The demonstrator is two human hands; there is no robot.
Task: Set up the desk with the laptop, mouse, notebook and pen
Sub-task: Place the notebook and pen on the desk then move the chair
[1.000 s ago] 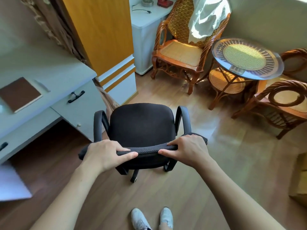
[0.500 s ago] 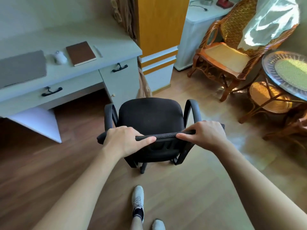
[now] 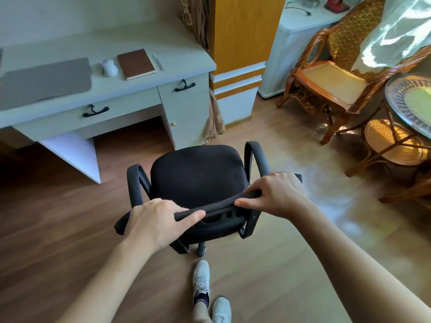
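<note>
We clamp our left hand and right hand around the top rail of the black office chair at frame centre, likely to steer it. At the upper left, the bench carries the closed laptop, mouse, notebook and pen in a row, seemingly within a sitter's reach.

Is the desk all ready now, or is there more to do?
Nearly ready. On the desk lie the closed laptop, the mouse, the notebook and the pen in a row. In hand: the left hand and right hand grip the chair back. Left: the chair is not yet tucked under the desk.
</note>
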